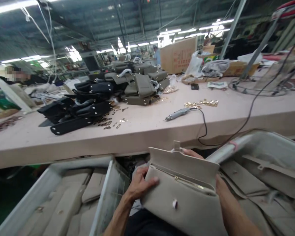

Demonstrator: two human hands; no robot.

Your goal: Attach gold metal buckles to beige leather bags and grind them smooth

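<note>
A taupe handbag (pixel 184 200) is tilted up over my lap, its flap (pixel 186 167) raised and a zipper with gold-coloured metal showing along its top. A small metal lock piece (pixel 175 204) sits on its front. My left hand (pixel 140 185) grips the bag's left edge, thumb on the front panel and fingers behind. My right hand (pixel 193 153) reaches round the right side and holds the flap from behind, near its small tab (pixel 177 146). Most of that hand is hidden by the flap.
Left and right stand a bin (pixel 110 180) and another bin (pixel 226 149) of similar bags. On the table (pixel 142 131) lie an electric screwdriver (pixel 178 114) with a trailing cord, gold fittings (pixel 203 103), black bags (pixel 76 113) and olive bags (pixel 140 90). A wire stand (pixel 260 90) is at right.
</note>
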